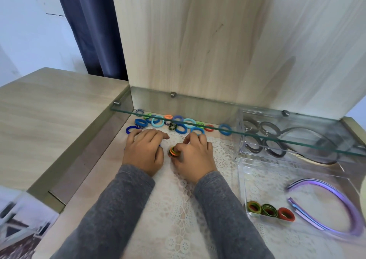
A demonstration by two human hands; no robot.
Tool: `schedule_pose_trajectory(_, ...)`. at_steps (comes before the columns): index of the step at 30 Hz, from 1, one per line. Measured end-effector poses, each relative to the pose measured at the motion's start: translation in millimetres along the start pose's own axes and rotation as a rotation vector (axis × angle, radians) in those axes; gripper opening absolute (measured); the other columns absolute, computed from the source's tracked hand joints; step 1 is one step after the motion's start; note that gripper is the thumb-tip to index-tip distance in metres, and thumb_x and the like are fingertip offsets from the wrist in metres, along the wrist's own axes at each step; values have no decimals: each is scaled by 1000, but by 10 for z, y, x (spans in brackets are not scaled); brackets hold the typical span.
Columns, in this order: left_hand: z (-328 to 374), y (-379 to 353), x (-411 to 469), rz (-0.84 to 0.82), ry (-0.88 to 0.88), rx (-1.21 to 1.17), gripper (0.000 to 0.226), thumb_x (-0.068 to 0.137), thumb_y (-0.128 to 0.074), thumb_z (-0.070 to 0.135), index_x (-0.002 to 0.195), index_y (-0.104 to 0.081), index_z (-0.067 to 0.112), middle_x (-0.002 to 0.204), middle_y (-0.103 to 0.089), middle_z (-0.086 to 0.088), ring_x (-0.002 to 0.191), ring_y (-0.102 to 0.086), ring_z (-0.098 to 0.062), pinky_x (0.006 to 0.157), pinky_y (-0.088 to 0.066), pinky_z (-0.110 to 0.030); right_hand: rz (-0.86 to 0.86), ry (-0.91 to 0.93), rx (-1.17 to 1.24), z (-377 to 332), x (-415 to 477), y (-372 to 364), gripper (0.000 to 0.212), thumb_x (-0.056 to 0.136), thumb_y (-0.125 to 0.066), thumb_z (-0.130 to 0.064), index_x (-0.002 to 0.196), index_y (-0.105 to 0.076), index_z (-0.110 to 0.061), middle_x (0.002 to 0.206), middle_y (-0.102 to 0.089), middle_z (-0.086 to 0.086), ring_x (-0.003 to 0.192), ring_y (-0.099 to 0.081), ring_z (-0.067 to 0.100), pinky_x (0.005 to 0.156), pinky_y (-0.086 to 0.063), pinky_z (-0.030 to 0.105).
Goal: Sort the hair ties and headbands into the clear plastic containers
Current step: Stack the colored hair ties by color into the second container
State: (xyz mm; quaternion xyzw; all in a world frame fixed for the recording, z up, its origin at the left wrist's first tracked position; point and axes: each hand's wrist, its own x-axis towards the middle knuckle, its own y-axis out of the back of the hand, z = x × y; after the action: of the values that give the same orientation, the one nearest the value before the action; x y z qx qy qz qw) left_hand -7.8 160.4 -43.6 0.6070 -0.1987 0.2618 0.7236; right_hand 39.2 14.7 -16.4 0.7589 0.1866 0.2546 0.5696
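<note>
The sorting is looking partly done. The near clear plastic container (242, 183) is already holding three red, green and yellow fabric hair ties (269, 211) lined up in its front corner, and the far clear plastic container (240, 149) is showing dark grey hair ties (265, 129) in its compartments. A purple metallic headband (336, 203) is lying at the right by the near container, though whether it is sitting inside the clear walls or just beside them is not coming through. By my judgement much is remaining: a loose pile of blue, teal, orange and green hair ties (178, 125) is lying unsorted at the back, under the front edge of the glass shelf (198, 110). The right hand (195, 155) is grasping a small stack of orange, green and dark hair ties (172, 152), thumb and fingers curling round it over the white lace cloth (178, 209), well apart from both containers. The left hand (143, 149) is lying palm-down beside it with fingers bent, fingertips near a dark blue hair tie (130, 130). Slivers of blue are peeking out beneath it, but whether it is gripping anything I cannot tell.
</note>
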Motion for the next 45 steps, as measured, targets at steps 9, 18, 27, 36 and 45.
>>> schedule_pose_trajectory(9, 121, 55, -49, 161, -231, 85, 31, 66, -49, 6, 82, -69, 22, 88, -69, 8, 83, -65, -18, 88, -40, -41, -67, 31, -21, 101, -202, 180, 25, 90, -52, -45, 106, -67, -32, 112, -44, -3, 108, -32, 22, 89, -27, 36)
schedule_pose_trajectory(18, 341, 55, -301, -137, -170, -37, 42, 65, -48, 13, 98, -71, 24, 91, -74, 7, 99, -68, -17, 99, -35, -48, -26, 92, 3, 138, -383, 267, 23, 90, -54, -44, 102, -71, -34, 110, -45, -5, 107, -32, 20, 86, -24, 33)
schedule_pose_trajectory(27, 621, 132, -324, -145, -162, -246, 44, 69, -32, 18, 92, -69, 25, 90, -71, 15, 87, -66, -7, 98, -38, -50, -54, 130, -20, 271, -602, 546, 21, 86, -60, -41, 103, -71, -34, 107, -45, -7, 106, -31, 20, 91, -25, 34)
schedule_pose_trajectory(36, 1179, 163, -158, -229, -176, -393, 47, 69, -30, 24, 99, -65, 33, 95, -69, 18, 93, -62, -1, 107, -24, -43, -137, 62, -1, 773, -805, 1011, 18, 77, -69, -48, 93, -71, -39, 104, -41, -12, 103, -24, 12, 94, -22, 33)
schedule_pose_trajectory(45, 1642, 51, -57, -305, -226, -448, 47, 71, -34, 21, 105, -65, 33, 99, -70, 16, 97, -62, -4, 107, -25, -45, -166, 4, 13, 1205, -991, 1212, 14, 73, -73, -48, 85, -70, -42, 101, -40, -13, 100, -23, 12, 97, -24, 33)
